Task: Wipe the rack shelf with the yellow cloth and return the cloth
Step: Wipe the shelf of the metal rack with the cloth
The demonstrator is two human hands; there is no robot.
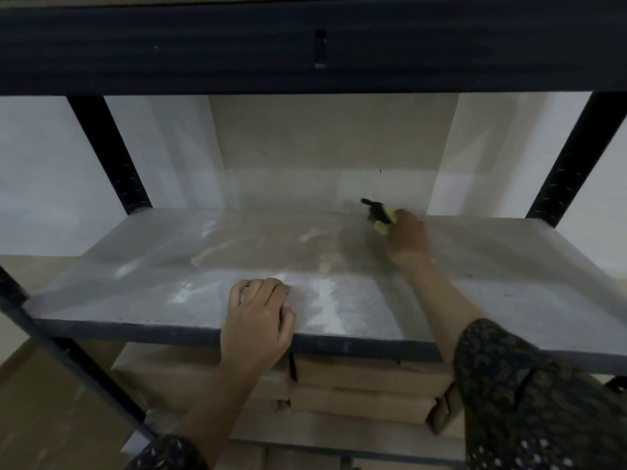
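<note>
Shelf [492, 300], grey and dusty, with white smears across its middle and front. Right hand [407, 240] is far back near the wall, its grip clenched round the cloth [385, 221]. Left hand [258, 317] rests on the front edge, grip released, fingers loosely bent. Bare shelf lies open to either side. Boxes [366, 388] are stacked beneath, contents hidden.

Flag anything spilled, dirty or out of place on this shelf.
White powdery smears lie on the rack shelf: a patch at the front beside the left hand, fainter streaks further back. They look like unwiped residue. The right hand grips the yellow cloth at the back.
</note>
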